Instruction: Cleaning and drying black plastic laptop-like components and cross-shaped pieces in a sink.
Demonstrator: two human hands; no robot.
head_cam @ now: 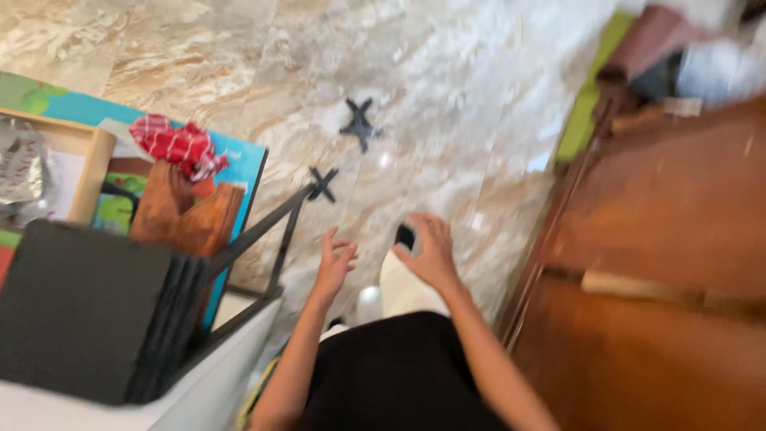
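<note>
Phone (pixel 405 236), small and dark, sits in our right hand (pixel 431 251), which grips it above the marble floor (pixel 447 104). Our left hand (pixel 333 267) hangs just beside it, fingers spread and holding nothing. Farther off, we see two black crosses (pixel 359 124) on the floor.
</note>
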